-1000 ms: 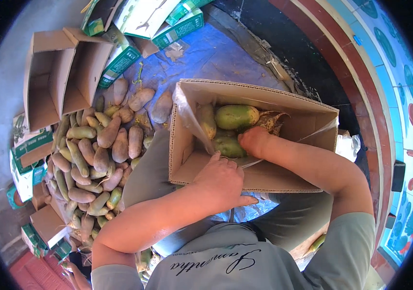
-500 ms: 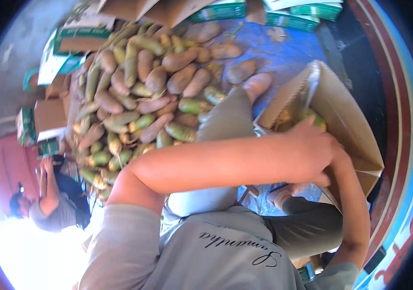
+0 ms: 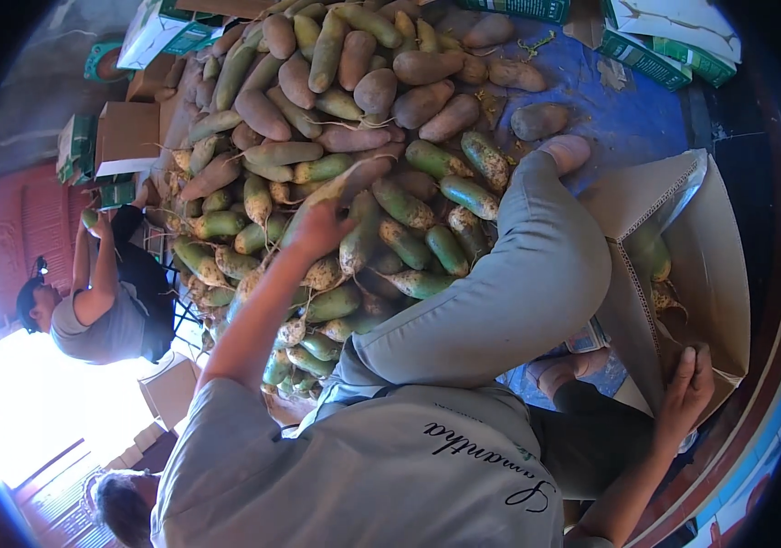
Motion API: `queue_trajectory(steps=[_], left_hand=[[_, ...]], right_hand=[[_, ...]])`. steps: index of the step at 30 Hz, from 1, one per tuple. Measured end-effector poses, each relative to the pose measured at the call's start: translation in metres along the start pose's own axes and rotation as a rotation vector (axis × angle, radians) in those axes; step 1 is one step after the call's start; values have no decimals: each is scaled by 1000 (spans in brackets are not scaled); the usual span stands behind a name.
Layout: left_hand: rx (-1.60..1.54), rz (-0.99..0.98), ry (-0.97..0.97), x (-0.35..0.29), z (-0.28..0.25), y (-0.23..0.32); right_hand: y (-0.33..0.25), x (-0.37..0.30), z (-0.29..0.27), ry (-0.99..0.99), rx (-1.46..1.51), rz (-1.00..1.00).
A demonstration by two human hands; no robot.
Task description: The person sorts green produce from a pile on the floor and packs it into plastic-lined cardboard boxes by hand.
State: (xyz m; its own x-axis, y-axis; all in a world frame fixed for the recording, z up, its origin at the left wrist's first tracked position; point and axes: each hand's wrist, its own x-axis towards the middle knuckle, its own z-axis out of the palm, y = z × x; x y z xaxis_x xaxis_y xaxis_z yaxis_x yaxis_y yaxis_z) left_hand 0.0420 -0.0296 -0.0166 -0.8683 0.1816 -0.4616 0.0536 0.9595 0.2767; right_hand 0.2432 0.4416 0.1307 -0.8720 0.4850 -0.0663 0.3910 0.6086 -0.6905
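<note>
My left hand [image 3: 319, 230] is on the pile of green radishes, its fingers curled round the near end of a long brownish-green radish [image 3: 354, 179]. Other radishes [image 3: 404, 208], green with pale, soil-stained root ends, lie close about it. On the right an open cardboard box [image 3: 622, 315] stands tilted by my bent knee. My right hand [image 3: 690, 384] is closed at the box's near rim, fingertips pinched together over the edge. Inside the box lies a green radish [image 3: 659, 260], and a thin root trails toward those fingertips. Box walls hide the rest of the contents.
Reddish-brown, soil-covered radishes [image 3: 263, 114] heap up at the far side, over a blue sheet [image 3: 628, 119]. Green-and-white cartons [image 3: 674, 41] stand far right; brown boxes [image 3: 124, 132] stand left. A person [image 3: 103, 306] at the left holds a green radish up. Another head [image 3: 124, 507] shows lower left.
My left arm has swung from the box back over to the pile, where the hand now grips a radish. My right hand shows at the box's near rim. The view has shifted.
</note>
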Motion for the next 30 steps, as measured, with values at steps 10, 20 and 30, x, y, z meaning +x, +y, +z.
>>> queue_trajectory(steps=[10,20,30], left_hand=[[92,-603,104,32,120,-4],[-460,36,422,21,26,44],[-1755,442,432,29,-102,204]], right_hand=[[-29,8,18,11,-5,-79],[-62,32,30,2,62,-262],[-136,115,98,-9,-76,-790]])
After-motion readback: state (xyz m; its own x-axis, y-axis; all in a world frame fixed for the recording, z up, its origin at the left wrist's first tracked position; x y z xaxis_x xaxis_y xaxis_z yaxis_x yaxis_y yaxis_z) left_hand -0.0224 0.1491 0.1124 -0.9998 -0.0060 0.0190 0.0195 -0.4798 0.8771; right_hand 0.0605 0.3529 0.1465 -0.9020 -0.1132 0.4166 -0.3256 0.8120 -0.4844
